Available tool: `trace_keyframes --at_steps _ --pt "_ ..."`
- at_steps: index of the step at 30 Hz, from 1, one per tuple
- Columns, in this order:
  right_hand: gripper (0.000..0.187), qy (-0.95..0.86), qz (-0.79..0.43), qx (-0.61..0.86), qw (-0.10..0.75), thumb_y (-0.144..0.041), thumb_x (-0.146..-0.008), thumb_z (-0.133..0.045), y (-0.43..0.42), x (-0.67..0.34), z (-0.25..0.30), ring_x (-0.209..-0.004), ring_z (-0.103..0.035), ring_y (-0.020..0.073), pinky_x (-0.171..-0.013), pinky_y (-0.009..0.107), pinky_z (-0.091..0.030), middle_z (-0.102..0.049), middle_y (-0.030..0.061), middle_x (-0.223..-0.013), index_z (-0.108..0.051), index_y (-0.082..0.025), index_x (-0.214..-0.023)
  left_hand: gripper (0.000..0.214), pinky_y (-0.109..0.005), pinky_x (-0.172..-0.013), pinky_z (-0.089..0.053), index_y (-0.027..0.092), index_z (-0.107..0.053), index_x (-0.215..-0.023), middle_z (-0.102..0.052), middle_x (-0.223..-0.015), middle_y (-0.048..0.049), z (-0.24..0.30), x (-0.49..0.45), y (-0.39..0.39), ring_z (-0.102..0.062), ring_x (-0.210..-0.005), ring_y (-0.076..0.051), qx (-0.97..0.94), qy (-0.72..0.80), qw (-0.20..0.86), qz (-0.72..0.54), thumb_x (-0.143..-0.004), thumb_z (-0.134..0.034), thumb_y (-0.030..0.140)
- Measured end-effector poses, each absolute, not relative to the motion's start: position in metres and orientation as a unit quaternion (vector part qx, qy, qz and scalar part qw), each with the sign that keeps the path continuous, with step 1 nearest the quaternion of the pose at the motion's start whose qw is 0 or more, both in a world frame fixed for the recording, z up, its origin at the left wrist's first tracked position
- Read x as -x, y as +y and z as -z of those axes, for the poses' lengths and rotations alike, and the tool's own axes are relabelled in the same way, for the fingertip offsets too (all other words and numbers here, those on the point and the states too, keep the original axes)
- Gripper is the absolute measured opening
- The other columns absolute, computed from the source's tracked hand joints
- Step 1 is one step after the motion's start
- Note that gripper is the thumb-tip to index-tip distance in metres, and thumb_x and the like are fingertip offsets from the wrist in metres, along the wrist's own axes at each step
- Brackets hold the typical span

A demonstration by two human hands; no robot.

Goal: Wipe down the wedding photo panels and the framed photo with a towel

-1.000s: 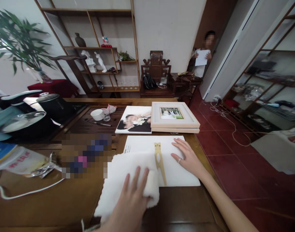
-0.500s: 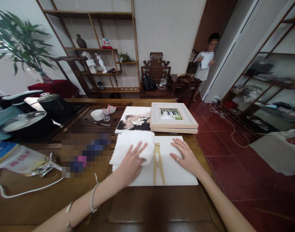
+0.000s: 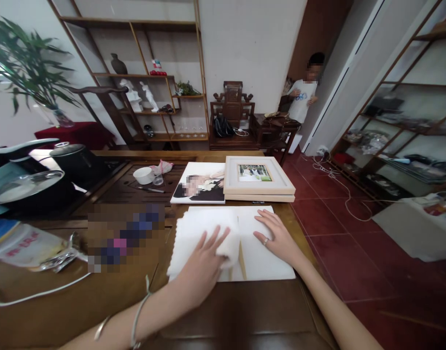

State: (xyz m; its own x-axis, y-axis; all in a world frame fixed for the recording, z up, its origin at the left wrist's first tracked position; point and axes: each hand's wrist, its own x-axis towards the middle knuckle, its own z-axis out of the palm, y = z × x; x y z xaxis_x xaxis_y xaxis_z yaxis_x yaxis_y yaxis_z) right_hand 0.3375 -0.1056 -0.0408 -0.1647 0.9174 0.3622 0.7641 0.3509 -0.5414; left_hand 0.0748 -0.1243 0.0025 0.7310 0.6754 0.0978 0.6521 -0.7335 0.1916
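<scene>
Tabletop first: the dark wooden table [image 3: 244, 311] runs under both forearms. On it, directly beneath both palms, lies a white board [image 3: 266, 262], flat, its far edge just short of a stack of pale picture frames [image 3: 232, 177] beyond the right fingertips. Beyond the left fingertips there's an unframed photo print [image 3: 201, 187].

Now the white cloth [image 3: 193, 231]. It covers the left half of the board and sits under the left hand [image 3: 203, 265], which presses down with fingers fanned wide, palm flat, no pinch. I'd call that cloth soft, thick and light; it'll flop and bunch, so the rolled fold by the left fingertips looks the best place to gather it.

The right hand [image 3: 277, 238] lies flat and spread on the bare part of the board, touching it and gripping nothing. The board looks stiff and light, likely to slide on polished wood.

Between the hands, a thin wooden strut [image 3: 242, 262] peeks out from under the cloth's edge. Smallest of all: a ring [image 3: 266, 240] on the right hand.
</scene>
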Motion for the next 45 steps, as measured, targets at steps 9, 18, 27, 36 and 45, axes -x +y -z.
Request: trace_keyframes --at_steps 9,18,27,36,45 --pt "0.038 -0.755 -0.121 0.556 0.327 -0.037 -0.083 -0.056 -0.104 -0.339 0.042 -0.130 -0.036 0.0257 -0.107 0.050 -0.031 -0.049 0.0079 -0.135 -0.056 -0.025 -0.120 0.016 -0.061 -0.105 -0.023 0.020 -0.069 -0.092 -0.024 -0.150 -0.0104 0.017 -0.106 -0.127 -0.016 -0.137 -0.037 -0.944 0.313 0.021 -0.105 -0.081 -0.058 0.015" --pt "0.027 -0.715 -0.135 0.555 0.402 -0.023 -0.087 -0.048 -0.101 -0.341 0.041 -0.118 -0.052 0.0234 -0.101 0.047 -0.041 -0.065 0.0071 -0.115 -0.067 -0.024 -0.105 0.010 -0.057 -0.102 -0.030 0.022 -0.071 -0.084 -0.035 -0.145 -0.0089 0.018 -0.114 -0.153 -0.031 -0.132 -0.037 -0.949 0.286 -0.023 -0.131 -0.079 -0.063 0.021" --pt "0.028 -0.683 -0.114 0.581 0.428 -0.023 -0.085 -0.047 -0.100 -0.341 0.040 -0.108 -0.060 0.0254 -0.096 0.046 -0.047 -0.069 0.0083 -0.108 -0.071 -0.022 -0.098 0.025 -0.058 -0.104 -0.026 0.020 -0.068 -0.102 -0.037 -0.144 -0.0100 0.007 -0.155 -0.072 -0.028 -0.134 -0.034 -0.949 0.302 -0.022 -0.088 -0.083 -0.053 0.015" --pt "0.035 -0.706 -0.152 0.566 0.398 -0.025 -0.089 -0.040 -0.100 -0.345 0.041 -0.122 -0.049 0.0225 -0.106 0.047 -0.037 -0.059 0.0074 -0.126 -0.062 -0.022 -0.117 0.026 -0.064 -0.094 -0.035 0.018 -0.072 -0.097 -0.045 -0.138 -0.0149 0.028 -0.161 -0.185 -0.040 -0.124 -0.043 -0.941 0.280 -0.133 -0.134 -0.084 -0.057 0.035" --pt "0.043 -0.646 -0.199 0.597 0.432 -0.040 -0.093 -0.036 -0.103 -0.343 0.039 -0.124 -0.047 0.0247 -0.105 0.043 -0.036 -0.052 0.0063 -0.133 -0.052 -0.023 -0.129 0.025 -0.060 -0.099 -0.031 0.016 -0.069 -0.100 -0.037 -0.142 -0.0181 -0.003 -0.172 -0.118 -0.029 -0.132 -0.041 -0.963 0.264 -0.049 -0.040 -0.079 -0.056 0.017"
